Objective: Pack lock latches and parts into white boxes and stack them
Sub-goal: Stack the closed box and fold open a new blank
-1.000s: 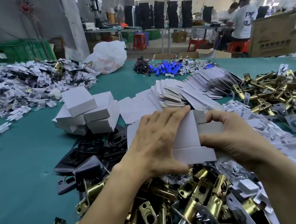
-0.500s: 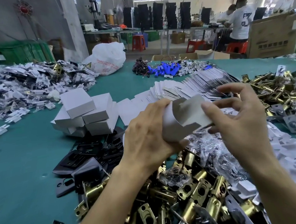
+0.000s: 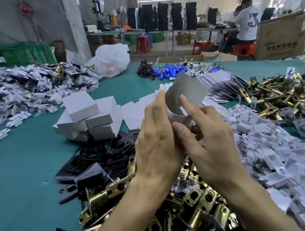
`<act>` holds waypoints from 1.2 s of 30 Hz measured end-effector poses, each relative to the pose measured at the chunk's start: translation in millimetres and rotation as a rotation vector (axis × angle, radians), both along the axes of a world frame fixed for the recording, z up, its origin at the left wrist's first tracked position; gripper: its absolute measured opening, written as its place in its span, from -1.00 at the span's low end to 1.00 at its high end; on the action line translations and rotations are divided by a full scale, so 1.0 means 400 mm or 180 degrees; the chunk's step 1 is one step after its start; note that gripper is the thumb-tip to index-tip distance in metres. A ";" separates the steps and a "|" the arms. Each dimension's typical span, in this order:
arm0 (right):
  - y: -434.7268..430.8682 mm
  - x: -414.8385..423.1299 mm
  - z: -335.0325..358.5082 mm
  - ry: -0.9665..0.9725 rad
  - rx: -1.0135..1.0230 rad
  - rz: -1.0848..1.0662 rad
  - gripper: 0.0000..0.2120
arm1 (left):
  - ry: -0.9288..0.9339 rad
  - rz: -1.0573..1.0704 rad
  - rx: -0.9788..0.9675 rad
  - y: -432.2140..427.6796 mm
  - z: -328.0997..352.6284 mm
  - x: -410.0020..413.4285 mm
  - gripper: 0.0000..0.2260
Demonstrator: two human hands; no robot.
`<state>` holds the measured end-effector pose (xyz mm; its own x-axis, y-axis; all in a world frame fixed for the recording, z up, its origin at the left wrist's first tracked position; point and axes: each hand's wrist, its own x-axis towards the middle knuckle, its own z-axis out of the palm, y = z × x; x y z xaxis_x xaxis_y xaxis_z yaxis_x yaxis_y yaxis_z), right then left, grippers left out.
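So the left hand (image 3: 158, 142) and right hand (image 3: 210, 143) both have their fingers (image 3: 161, 105) curled round a bent white box blank (image 3: 185, 93), held up over the desk (image 3: 23, 174). Finished white boxes (image 3: 90, 117) sit at 10 o'clock, brass latches (image 3: 198, 194) at 6.

Site: factory packing/assembly floor. Evidence: green-covered table (image 3: 23, 174) heaped with bulk brass latches (image 3: 276, 94), black plates (image 3: 96, 158), white plastic inserts (image 3: 273, 141), flat box blanks (image 3: 217, 80), stack of white boxes (image 3: 92, 117). Behind: workbench (image 3: 114, 32), seated workers (image 3: 247, 22), red stools (image 3: 142, 43), large cardboard carton (image 3: 281, 34), green crates (image 3: 17, 54).
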<state>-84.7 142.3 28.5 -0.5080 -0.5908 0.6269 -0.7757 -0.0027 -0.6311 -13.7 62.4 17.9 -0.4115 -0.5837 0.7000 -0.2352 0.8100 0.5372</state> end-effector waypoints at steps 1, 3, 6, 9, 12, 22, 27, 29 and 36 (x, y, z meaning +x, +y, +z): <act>0.002 -0.001 0.003 -0.0018 -0.0010 0.0005 -0.46 | 0.0053 -0.0114 0.0184 0.003 0.000 0.000 -0.33; 0.009 -0.011 0.009 0.0037 -0.0038 -0.0044 -0.49 | 0.0146 -0.0335 0.0536 0.005 0.004 -0.001 -0.30; 0.015 -0.028 0.014 0.0199 -0.0026 -0.0150 -0.53 | 0.0386 -0.0447 0.0649 0.002 0.004 -0.003 -0.33; 0.016 -0.039 0.015 0.0221 0.0019 -0.0082 -0.54 | 0.0466 -0.0461 0.0607 0.000 -0.001 -0.006 -0.38; 0.019 -0.043 0.012 0.0180 0.0059 0.0080 -0.52 | 0.0313 -0.0360 0.0262 -0.003 -0.014 -0.010 -0.46; 0.019 -0.053 -0.009 -0.0283 -0.0268 0.0006 -0.71 | 0.0361 -0.0437 0.0304 -0.032 -0.015 -0.005 -0.48; 0.031 -0.080 0.003 -0.0508 -0.0206 0.0235 -0.84 | 0.0306 -0.1192 0.0919 -0.069 0.004 0.016 -0.50; 0.040 -0.091 0.011 -0.0845 -0.0238 0.0662 -0.83 | 0.0423 -0.1725 0.1554 -0.091 0.017 0.035 -0.49; 0.041 -0.086 0.007 -0.1221 -0.0147 0.1756 -0.87 | 0.0439 -0.2583 0.2832 -0.095 -0.012 0.036 -0.23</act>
<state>-119.0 158.6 31.5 -0.3311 -0.8046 0.4929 -0.3737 -0.3678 -0.8515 0.9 24.4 13.2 -0.8346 -0.4899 0.2520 0.2728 0.0300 0.9616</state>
